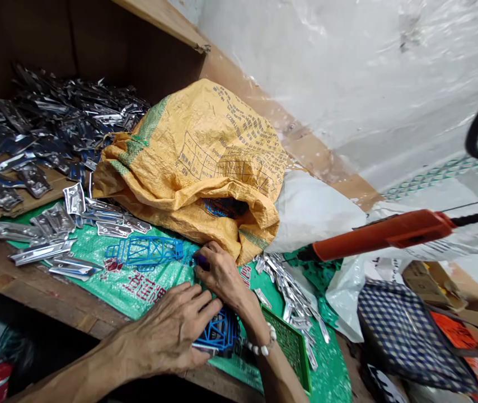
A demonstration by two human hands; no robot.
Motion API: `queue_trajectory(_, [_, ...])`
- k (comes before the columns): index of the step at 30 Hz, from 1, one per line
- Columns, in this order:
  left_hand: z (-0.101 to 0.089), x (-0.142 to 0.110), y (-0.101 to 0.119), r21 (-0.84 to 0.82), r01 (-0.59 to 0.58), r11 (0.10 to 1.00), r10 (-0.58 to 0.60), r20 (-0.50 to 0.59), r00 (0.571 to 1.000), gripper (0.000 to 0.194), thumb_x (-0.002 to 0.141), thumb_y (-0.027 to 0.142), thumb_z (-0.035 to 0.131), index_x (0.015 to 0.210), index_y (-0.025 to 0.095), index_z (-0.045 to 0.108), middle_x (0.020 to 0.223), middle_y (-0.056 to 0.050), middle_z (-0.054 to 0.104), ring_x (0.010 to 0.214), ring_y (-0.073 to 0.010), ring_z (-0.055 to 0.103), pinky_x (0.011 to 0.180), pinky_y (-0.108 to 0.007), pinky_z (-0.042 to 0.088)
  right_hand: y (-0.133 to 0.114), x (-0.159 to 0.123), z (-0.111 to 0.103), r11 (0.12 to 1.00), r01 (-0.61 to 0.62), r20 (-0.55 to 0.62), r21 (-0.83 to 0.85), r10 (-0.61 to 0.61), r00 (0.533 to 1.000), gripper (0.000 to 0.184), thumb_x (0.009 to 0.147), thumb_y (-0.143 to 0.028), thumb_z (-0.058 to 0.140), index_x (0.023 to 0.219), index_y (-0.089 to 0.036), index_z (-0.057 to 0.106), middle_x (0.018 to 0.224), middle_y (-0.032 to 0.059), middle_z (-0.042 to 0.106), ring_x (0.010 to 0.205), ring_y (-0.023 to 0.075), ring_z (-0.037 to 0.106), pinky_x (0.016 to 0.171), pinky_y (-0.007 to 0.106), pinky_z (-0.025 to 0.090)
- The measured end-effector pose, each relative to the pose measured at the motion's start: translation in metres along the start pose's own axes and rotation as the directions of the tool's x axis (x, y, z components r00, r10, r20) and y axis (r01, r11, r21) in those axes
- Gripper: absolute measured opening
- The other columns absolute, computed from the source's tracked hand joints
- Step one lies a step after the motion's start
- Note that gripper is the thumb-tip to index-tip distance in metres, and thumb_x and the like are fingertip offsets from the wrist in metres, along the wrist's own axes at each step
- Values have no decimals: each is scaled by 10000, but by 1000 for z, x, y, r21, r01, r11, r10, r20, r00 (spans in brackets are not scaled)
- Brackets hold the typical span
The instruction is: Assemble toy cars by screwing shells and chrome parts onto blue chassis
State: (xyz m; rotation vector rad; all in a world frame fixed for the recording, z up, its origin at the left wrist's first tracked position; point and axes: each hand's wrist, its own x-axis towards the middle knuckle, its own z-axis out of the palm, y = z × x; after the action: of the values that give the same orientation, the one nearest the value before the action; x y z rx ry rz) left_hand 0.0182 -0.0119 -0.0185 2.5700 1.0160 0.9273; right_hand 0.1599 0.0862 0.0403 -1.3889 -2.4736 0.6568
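Observation:
My left hand (172,330) grips a blue plastic lattice frame (218,330) near the table's front edge, thumb underneath and fingers across its top. Dark parts show beneath the lattice. My right hand (222,274), with a white bead bracelet at the wrist, reaches across beyond it. Its fingers are bent together around a small purple-dark piece (202,261), mostly hidden. Just left of those fingertips another blue plastic frame (149,251) lies flat on the green woven sheet (117,291).
A yellow woven sack (222,151) lies open behind my hands. Shiny metal plates (54,123) are heaped at left, with loose ones on the sheet. At right are metal strips (289,291), a green tray (285,341), a hanging orange-red power screwdriver (385,235) and a checked bag (407,336).

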Motion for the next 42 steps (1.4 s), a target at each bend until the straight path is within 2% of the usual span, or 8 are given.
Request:
queue_trajectory(5, [2,-3,-3,3,-7,1000,7,-3,1000,764,824,501,750,1427,146,444,1292,-135,672,1213,-345,623,1070,-477,471,2,-28,-15,986,-59,-224,156,93,970,274,772,-25,593,946,-182,735,913,43,712,853,175,666,816,299,515])
queue_trajectory(10, [-12,7,-2,8,-34,999,33,54,998,706,832,423,740,1401,126,445,1213,-122,701,1098,-324,673,967,-452,520,-10,-102,-32,908,-160,-413,387,326,851,208,902,-280,655,1077,-215,747,1102,72,745,1026,200,703,890,325,565])
queue_trajectory(14, [-13,7,-5,-7,-42,999,42,74,996,698,830,385,723,1410,135,425,1244,-135,694,1102,-330,676,949,-446,527,-26,-143,-20,622,-182,-310,761,596,740,229,772,-333,826,991,-268,814,1058,45,767,898,179,716,725,256,580])
queue_trajectory(18, [-10,6,-7,-48,20,999,-17,68,998,851,814,341,699,1523,121,282,1252,-160,690,1106,-320,685,944,-428,541,-44,-141,7,533,-110,-247,839,553,796,214,776,-321,819,979,-255,823,1071,59,759,913,190,721,743,265,597])
queue_trajectory(22, [-13,9,-5,-99,55,994,-49,64,997,911,814,310,675,1565,147,186,1178,-137,715,1051,-308,707,899,-426,566,-52,-128,23,703,-49,-359,710,421,833,204,850,-276,742,1042,-234,799,1081,76,755,972,196,733,816,283,609])
queue_trajectory(28, [-26,9,-3,-144,19,989,-7,87,996,896,843,281,655,1584,224,157,1391,-143,622,1223,-310,645,1053,-480,504,-55,-129,22,955,74,-535,288,96,840,251,920,-138,627,1136,-215,731,1135,105,749,1051,200,736,890,308,621])
queue_trajectory(32, [-30,8,-5,-230,22,973,1,101,995,893,859,245,647,1593,239,138,1430,-141,597,1261,-288,630,1066,-445,503,-63,-130,25,998,37,-565,52,-2,825,251,966,-131,551,1167,-198,685,1208,137,712,1123,219,702,931,337,610])
queue_trajectory(42, [-22,5,-14,-274,83,958,-51,124,991,982,822,272,681,1612,229,99,1320,-140,657,1182,-313,667,992,-460,536,-67,-132,19,977,18,-366,-213,-97,925,241,963,-184,583,1188,-200,668,1335,113,681,1141,312,588,932,519,579])
